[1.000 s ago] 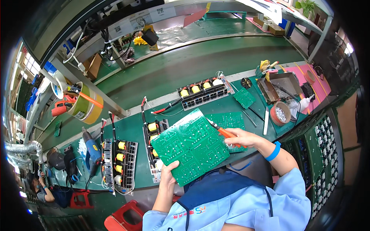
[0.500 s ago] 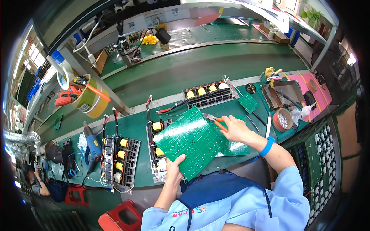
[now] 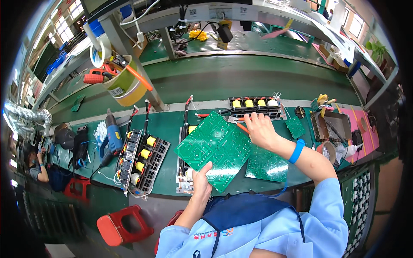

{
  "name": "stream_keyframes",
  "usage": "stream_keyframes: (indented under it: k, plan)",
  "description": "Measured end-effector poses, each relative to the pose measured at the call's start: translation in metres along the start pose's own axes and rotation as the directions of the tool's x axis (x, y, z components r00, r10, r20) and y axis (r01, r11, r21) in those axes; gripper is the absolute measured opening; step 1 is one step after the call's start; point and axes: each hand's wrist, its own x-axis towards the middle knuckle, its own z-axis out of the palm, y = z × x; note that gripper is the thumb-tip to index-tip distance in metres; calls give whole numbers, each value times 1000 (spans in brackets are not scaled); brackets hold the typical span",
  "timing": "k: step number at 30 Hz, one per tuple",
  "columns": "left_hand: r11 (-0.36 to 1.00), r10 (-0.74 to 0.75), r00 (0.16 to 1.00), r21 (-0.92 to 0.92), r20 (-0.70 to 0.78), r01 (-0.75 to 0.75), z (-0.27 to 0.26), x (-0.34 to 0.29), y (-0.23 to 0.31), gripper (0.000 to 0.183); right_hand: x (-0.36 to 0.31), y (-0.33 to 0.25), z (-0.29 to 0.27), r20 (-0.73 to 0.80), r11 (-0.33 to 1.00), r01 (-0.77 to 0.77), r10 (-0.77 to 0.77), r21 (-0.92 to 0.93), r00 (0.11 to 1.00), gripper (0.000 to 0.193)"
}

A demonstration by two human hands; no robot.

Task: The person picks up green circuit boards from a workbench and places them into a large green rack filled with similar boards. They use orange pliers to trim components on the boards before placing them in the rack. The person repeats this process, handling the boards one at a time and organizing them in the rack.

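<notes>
My left hand (image 3: 202,180) grips the lower edge of a green circuit board (image 3: 215,150), thumb on its face. The board is held tilted above the bench, its soldered side towards me. My right hand (image 3: 261,131) is closed around orange-handled cutting pliers (image 3: 243,128). Their metal jaws lie at the board's upper right edge; whether they close on anything is too small to tell. A second green circuit board (image 3: 266,164) lies on the bench below my right forearm. Partly hidden behind the held board is a black module with yellow coils (image 3: 185,172).
More coil modules stand left (image 3: 144,165) and at the back (image 3: 254,107). A blue heat gun (image 3: 112,134) lies farther left. At right are a small green board (image 3: 295,127), a metal tray (image 3: 333,124) and a round tub (image 3: 328,150). A tool bucket (image 3: 124,86) hangs upper left.
The view has shifted, so the bench sits farther right and lower in the picture. The held board has turned slightly, and more of the second board shows. Both hands keep their grips.
</notes>
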Motion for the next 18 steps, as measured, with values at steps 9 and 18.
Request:
stream_keyframes:
  k: [9, 18]
  plan:
    - [997, 52, 999, -58, -7, -53, -10, 8, 15, 42, 53, 37, -9, 558, 788, -409, 102, 460, 824, 53]
    - [994, 108, 994, -14, -16, -108, -20, 14, 24, 42, 44, 44, 2, 563, 341, -533, 11, 774, 826, 61]
